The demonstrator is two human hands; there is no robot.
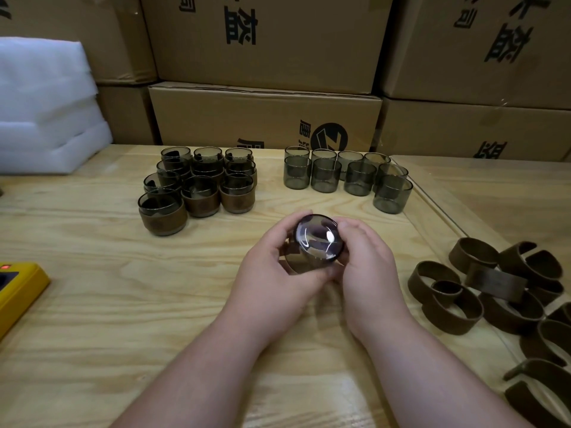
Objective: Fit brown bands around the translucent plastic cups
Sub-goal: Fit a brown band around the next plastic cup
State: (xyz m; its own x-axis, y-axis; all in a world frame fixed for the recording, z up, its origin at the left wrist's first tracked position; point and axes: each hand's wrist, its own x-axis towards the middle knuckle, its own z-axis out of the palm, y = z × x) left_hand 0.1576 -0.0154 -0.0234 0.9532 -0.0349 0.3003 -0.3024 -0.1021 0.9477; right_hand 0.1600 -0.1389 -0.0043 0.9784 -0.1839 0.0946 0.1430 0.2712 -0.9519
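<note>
One translucent cup is gripped between left hand and right hand, fingers curled round it, held above the table, base tilted toward camera; loose brown bands lie nearer the right hand.

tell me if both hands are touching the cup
Touching. The head view shows the left hand and right hand with fingers curled round the cup, which they hold above the table.

Stacked cardboard boxes printed with black characters line the rear of a pale wooden table; white foam sheets sit left, a yellow device nearer.
</note>
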